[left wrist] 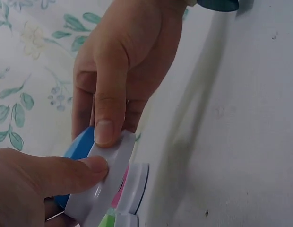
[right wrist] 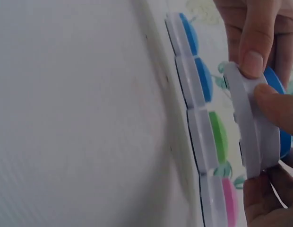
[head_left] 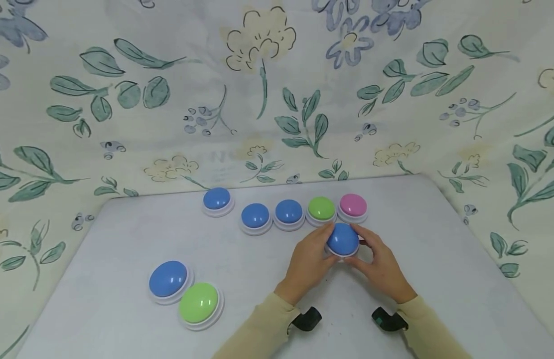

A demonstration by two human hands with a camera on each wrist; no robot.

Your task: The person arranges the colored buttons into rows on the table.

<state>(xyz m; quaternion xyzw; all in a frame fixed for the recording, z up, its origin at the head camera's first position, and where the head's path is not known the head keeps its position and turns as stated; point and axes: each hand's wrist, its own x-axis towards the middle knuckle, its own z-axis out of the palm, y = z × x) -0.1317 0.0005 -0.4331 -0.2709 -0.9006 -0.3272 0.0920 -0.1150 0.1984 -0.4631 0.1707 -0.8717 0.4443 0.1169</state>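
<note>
A blue push button (head_left: 343, 239) with a white base is held between both hands, lifted off the table, its dome up. My left hand (head_left: 306, 259) grips its left side, and my right hand (head_left: 382, 264) grips its right side. Both thumbs press against the white base (left wrist: 101, 189), close together. Just behind the held button stand a green button (head_left: 321, 208) and a pink button (head_left: 353, 205). In the right wrist view the held base (right wrist: 253, 123) is apart from the row of buttons; some fingers are hidden behind it.
Two blue buttons, one (head_left: 255, 216) and another (head_left: 288, 212), continue the row leftward. Farther left at the back edge is a blue button (head_left: 216, 199). At front left, a blue button (head_left: 168, 279) and a green button (head_left: 199, 303) stand together on the white table (head_left: 461, 279). Floral cloth (head_left: 304, 65) hangs behind.
</note>
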